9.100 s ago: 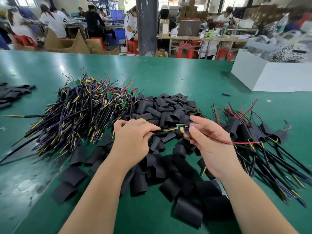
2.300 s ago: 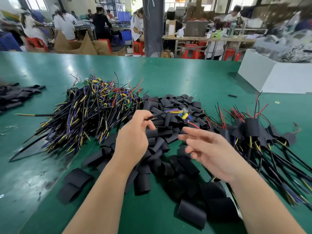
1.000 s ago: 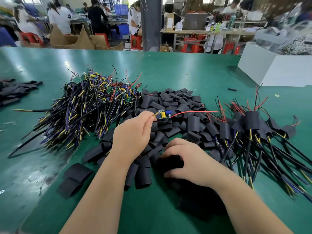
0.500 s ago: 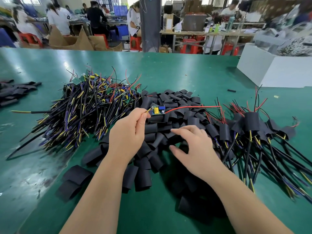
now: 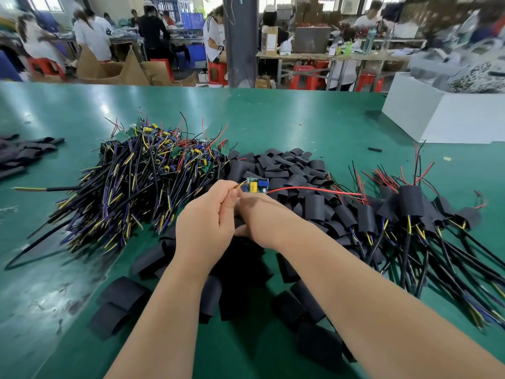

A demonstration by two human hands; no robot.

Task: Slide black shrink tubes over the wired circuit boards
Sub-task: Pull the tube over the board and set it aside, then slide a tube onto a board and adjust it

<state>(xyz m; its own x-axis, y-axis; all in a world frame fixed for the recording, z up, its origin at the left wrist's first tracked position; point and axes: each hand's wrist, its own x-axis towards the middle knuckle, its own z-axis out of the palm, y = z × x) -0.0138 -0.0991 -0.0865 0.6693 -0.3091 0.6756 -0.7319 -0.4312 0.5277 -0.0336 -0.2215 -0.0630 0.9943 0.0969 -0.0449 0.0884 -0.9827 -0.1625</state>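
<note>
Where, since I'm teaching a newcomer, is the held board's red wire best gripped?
Pinch the red wire near its free end, coming from the right: it juts straight rightward from the circuit board while the left hand holds its yellow lead.

White box (image 5: 451, 121) on green table (image 5: 300, 119)

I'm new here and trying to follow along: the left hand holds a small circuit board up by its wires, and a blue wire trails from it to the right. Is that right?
Not quite. The head view shows a red wire, not a blue one, trailing right from the circuit board. The left hand does hold the board by its wires.
</note>
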